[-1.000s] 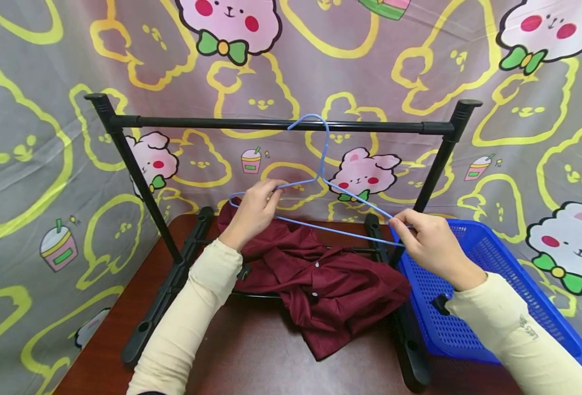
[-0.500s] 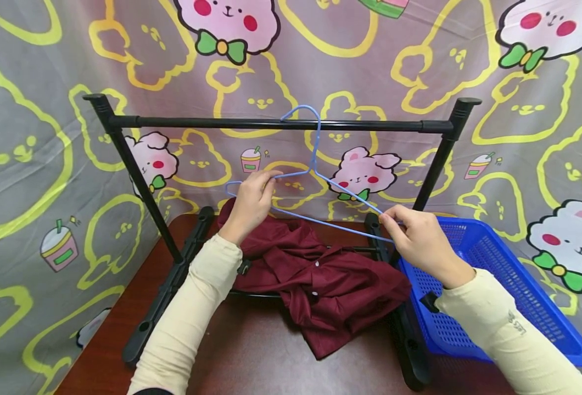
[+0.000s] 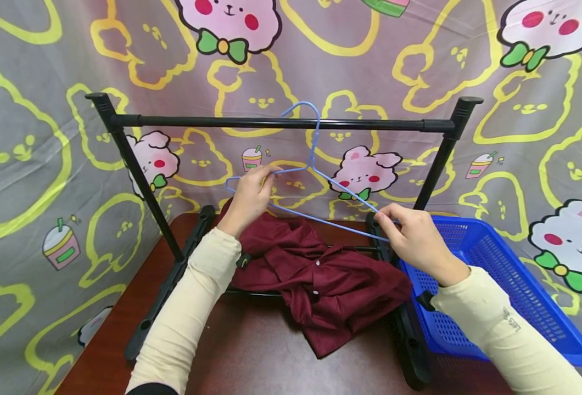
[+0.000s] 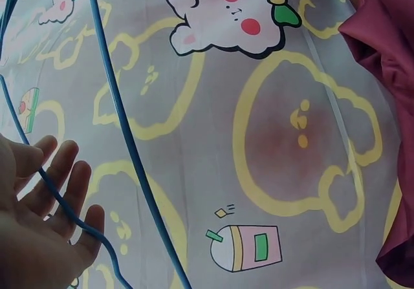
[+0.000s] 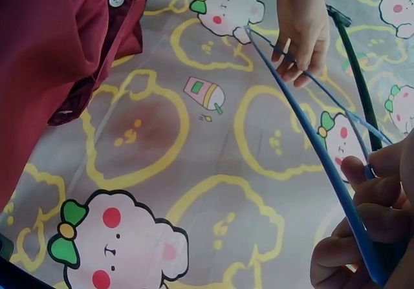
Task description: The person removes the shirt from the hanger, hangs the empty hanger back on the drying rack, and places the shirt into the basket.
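Both hands hold up a thin blue clothes hanger (image 3: pixel 315 140), its hook overlapping the black rail and its tip showing above it in the head view. My left hand (image 3: pixel 248 198) pinches the hanger's left shoulder between thumb and fingers; in the left wrist view the wire crosses the fingers of that hand (image 4: pixel 45 231). At the other end, my right hand (image 3: pixel 421 240) grips the right shoulder near its corner. In the right wrist view the fingers of this hand (image 5: pixel 381 218) curl round the wire. Below lies a crumpled dark red buttoned shirt (image 3: pixel 342 282).
A black garment rack (image 3: pixel 380 124) stands on the brown table (image 3: pixel 251 351), the shirt draped across its lower bars. To the right is a blue plastic basket (image 3: pixel 513 280), partly behind the right forearm. A patterned curtain (image 3: pixel 261 33) hangs behind.
Both hands have carried the hanger up and slightly left. Its hook tip has risen from the rail's height to above it. The shirt, rack and basket stay put.
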Action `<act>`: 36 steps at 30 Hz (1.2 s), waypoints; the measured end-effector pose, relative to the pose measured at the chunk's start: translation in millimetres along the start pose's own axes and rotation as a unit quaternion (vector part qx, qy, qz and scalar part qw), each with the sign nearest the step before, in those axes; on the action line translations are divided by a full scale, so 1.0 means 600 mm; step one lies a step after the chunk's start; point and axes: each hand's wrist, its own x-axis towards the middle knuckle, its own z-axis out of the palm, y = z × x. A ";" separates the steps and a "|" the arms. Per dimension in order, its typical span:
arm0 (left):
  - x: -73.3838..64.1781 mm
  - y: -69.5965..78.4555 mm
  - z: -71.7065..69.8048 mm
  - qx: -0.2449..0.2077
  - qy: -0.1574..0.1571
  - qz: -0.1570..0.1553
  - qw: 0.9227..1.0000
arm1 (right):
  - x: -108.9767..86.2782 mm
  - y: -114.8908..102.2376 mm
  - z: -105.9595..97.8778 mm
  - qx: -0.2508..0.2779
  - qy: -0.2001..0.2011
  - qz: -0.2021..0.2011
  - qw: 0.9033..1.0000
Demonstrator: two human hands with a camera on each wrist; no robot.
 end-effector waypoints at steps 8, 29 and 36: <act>-0.001 -0.006 0.002 -0.005 -0.011 -0.020 1.000 | 0.000 0.003 0.004 -0.003 -0.010 0.005 1.000; -0.023 -0.033 -0.008 0.007 -0.009 -0.067 0.998 | 0.003 -0.015 0.036 0.040 -0.059 0.007 0.997; -0.029 -0.044 -0.016 0.012 0.012 -0.069 0.997 | 0.005 -0.027 0.048 0.059 -0.063 -0.010 0.996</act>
